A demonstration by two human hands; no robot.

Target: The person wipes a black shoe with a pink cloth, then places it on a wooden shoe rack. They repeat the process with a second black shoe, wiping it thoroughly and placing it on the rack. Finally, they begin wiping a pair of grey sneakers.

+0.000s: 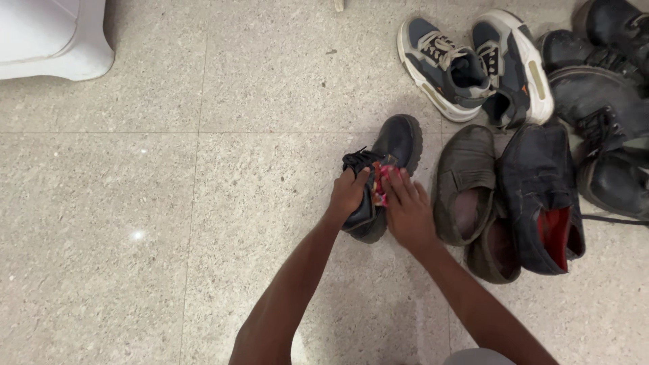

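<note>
Your left hand (348, 192) grips the black lace-up boot (385, 172) by its collar on the speckled floor (169, 223). Your right hand (407, 209) presses a red-orange cloth (381, 182) into its opening, fingers closed, just beside brown slip-ons (466, 182).

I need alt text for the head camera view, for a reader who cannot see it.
Two bare hands work on a black lace-up boot on a speckled tile floor: the left hand grips its collar, the right hand presses a red cloth into it. More shoes lie piled to the right.
</note>
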